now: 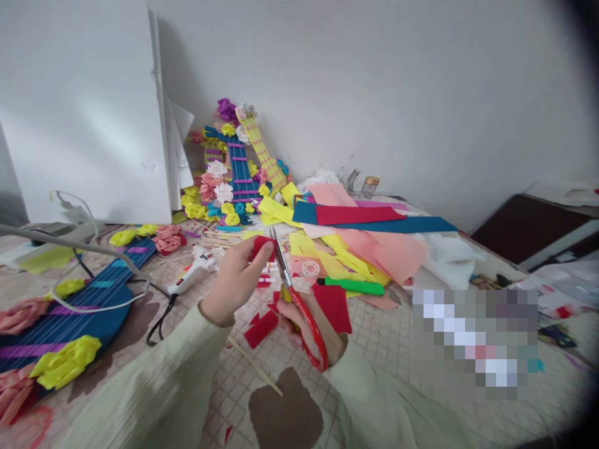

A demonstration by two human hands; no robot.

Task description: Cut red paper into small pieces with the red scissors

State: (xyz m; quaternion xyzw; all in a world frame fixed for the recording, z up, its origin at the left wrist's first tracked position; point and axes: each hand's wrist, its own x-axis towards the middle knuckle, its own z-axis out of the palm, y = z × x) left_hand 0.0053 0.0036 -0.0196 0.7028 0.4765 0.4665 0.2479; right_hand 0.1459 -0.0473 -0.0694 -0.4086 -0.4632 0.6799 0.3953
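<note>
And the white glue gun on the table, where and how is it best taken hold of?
Probably by the handle of the glue gun, from the near left: that end slants that way, with a black cord trailing from it. The left hand, pinching a red piece, crowds the right side.

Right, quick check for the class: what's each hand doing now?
Left hand: closed, pinching a small red piece.
Right hand: closed, holding red-handled scissors.
</note>
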